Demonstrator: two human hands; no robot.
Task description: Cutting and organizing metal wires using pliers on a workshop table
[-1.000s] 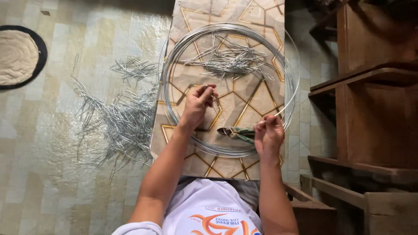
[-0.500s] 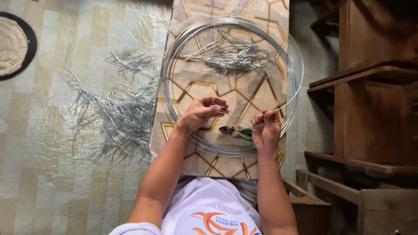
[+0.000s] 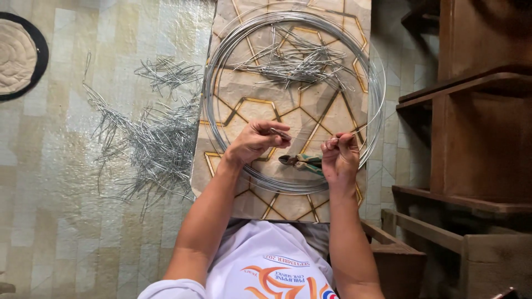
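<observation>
Fingers [image 3: 277,132] of the left hand [image 3: 252,143] pinch one end of a short wire piece [image 3: 281,133], while those of the right hand [image 3: 339,158] are pressed together on the free end of the wire coil [image 3: 293,99], both held just above the patterned table [image 3: 221,171]. To work the wire cleanly, I judge each pinch should sit close to the working end, wrists low. The pliers [image 3: 302,161] lie between the hands, within easy reach.

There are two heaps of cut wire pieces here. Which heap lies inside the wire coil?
The smaller heap of cut wire pieces, at the far side of the patterned board, lies within the wire coil. The larger heap is spread on the floor, left of the board.
</observation>
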